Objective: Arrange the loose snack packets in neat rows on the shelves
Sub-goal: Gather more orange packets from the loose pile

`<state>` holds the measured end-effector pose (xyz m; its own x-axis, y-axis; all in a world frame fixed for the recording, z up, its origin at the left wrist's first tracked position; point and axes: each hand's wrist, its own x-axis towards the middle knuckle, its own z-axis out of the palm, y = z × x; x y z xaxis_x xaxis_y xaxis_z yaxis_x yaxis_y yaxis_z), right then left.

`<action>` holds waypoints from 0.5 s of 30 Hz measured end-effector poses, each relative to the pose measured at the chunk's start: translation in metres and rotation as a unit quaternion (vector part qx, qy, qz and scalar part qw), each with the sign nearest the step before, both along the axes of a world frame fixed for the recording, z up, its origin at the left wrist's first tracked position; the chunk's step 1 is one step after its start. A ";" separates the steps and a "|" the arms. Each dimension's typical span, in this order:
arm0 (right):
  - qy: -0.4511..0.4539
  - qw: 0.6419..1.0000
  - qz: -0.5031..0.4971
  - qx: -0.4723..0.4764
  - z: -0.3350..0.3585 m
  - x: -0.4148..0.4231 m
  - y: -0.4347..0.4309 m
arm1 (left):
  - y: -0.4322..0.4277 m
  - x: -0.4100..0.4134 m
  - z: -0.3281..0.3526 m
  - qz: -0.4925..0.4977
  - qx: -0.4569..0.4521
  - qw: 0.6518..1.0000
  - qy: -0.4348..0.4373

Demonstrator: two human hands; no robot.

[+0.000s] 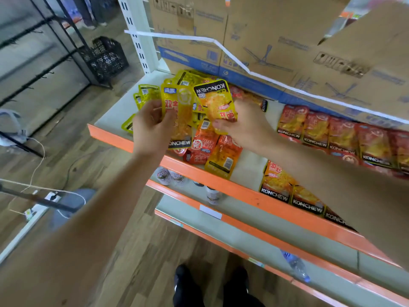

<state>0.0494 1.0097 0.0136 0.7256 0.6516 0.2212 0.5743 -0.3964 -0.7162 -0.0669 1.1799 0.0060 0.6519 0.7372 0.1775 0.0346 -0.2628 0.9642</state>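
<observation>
A loose heap of yellow and red snack packets (199, 149) lies at the left end of the white shelf with an orange front edge (254, 197). My left hand (150, 127) grips an upright yellow packet (179, 116) above the heap. My right hand (245, 125) pinches another yellow packet (215, 100), held upside down so its KONCHEW label reads inverted. To the right, a back row of red packets (340, 134) stands in line, and a front row of orange-yellow packets (287, 191) lies partly hidden under my right forearm.
Cardboard boxes (276, 36) stand behind the packets, crossed by a white strap. Lower shelves hold small jars (163, 175) and a lying plastic bottle (296, 267). A black crate (106, 56) and dark wire racks stand on the wood floor at left. My shoes show below.
</observation>
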 end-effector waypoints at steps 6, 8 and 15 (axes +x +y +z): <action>0.195 0.977 -0.019 0.088 0.026 -0.035 -0.054 | -0.065 -0.016 0.021 -0.028 -0.135 0.990 -0.034; 0.246 0.963 -0.029 0.106 0.029 -0.047 -0.075 | -0.084 -0.023 0.025 -0.028 -0.144 0.989 -0.036; 0.314 0.941 -0.052 0.116 0.029 -0.096 -0.142 | -0.136 -0.053 0.017 -0.068 -0.213 0.974 -0.034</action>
